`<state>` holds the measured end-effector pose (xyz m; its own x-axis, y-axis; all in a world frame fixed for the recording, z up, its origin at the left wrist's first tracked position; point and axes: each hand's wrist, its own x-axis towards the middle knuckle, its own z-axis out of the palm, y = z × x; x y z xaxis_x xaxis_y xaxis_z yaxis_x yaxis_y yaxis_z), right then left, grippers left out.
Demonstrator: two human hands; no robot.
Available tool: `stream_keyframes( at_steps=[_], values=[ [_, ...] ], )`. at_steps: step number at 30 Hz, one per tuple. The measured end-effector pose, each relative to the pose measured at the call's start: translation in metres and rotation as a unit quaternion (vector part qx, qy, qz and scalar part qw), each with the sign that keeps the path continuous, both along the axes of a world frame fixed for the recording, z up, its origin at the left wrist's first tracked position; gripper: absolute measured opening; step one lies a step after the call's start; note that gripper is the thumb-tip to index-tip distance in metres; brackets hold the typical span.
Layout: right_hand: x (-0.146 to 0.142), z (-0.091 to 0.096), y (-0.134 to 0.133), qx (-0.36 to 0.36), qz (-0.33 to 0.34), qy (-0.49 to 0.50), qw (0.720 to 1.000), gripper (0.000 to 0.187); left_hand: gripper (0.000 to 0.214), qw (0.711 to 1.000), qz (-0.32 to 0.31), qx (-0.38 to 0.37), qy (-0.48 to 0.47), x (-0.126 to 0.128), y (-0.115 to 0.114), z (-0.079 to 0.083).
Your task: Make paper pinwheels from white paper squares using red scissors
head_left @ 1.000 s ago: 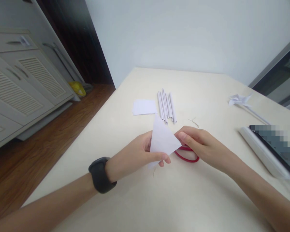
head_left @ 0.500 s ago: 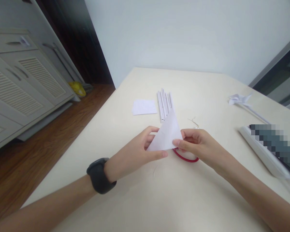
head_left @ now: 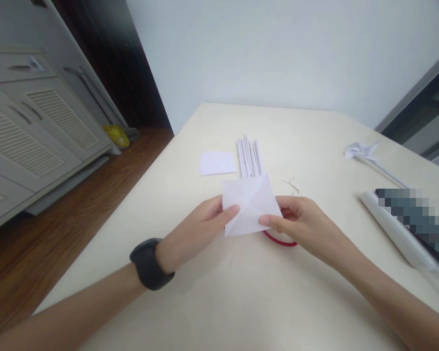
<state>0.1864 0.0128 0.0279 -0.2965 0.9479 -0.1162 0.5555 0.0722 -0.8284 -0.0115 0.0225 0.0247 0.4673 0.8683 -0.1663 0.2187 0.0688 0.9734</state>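
Note:
A creased square of white paper (head_left: 250, 197) is held spread out above the table, with diagonal fold lines across it. My left hand (head_left: 208, 217) pinches its left edge, thumb on top. On the right edge, my right hand (head_left: 292, 214) grips the same sheet between thumb and fingers. Under the paper and my right hand shows part of a red loop (head_left: 280, 241); the rest of it is hidden. Several rolled white paper sticks (head_left: 249, 156) lie just beyond the sheet, their near ends covered by it.
A small stack of white paper (head_left: 217, 163) lies left of the sticks. Some thin twine (head_left: 292, 186) is behind my right hand. Farther right are a white paper pinwheel (head_left: 360, 150) on a stick and a white object (head_left: 391, 234) with a blurred-out dark top. A wall (head_left: 270, 53) borders the table's far edge.
The paper has gone from a folded triangle to an opened square. My left thumb has moved from beneath its lower edge up onto its face; my right hand keeps its grip.

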Motion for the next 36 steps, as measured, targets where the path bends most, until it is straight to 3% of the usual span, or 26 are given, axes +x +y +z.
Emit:
stream_keyframes(
  at_steps=[6, 10, 14, 18, 23, 31, 36],
  values=[
    [0.0, 0.0021, -0.002, 0.012, -0.014, 0.023, 1.0, 0.029, 0.033, 0.995, 0.042, -0.061, -0.063, -0.001, 0.0003, -0.0025],
    [-0.0005, 0.0018, -0.0015, 0.016, -0.014, 0.029, 0.999, 0.021, 0.031, 0.997, 0.049, -0.036, -0.053, -0.001, -0.0018, -0.0013],
    [-0.0008, 0.0023, -0.001, 0.008, 0.0, 0.053, 0.999, 0.013, 0.024, 1.0, 0.022, -0.013, -0.008, -0.0006, -0.0024, 0.0013],
    [-0.0016, 0.0038, -0.0025, 0.012, 0.017, 0.056, 0.998, 0.015, 0.02, 0.999, 0.003, -0.018, -0.036, -0.0007, -0.0024, 0.0021],
    [-0.0015, 0.0013, -0.0041, -0.002, 0.039, 0.058, 0.998, 0.022, 0.031, 0.993, 0.029, -0.05, -0.106, -0.0015, -0.0023, -0.0015],
    [-0.0021, -0.0003, -0.0026, -0.039, 0.088, 0.095, 0.991, 0.014, 0.037, 0.985, 0.013, -0.089, -0.145, -0.002, -0.0016, -0.0057],
    [-0.003, 0.0068, -0.0041, -0.042, 0.052, 0.136, 0.988, 0.022, 0.043, 0.99, 0.013, -0.064, -0.127, -0.0025, -0.0018, -0.0041]
  ],
)
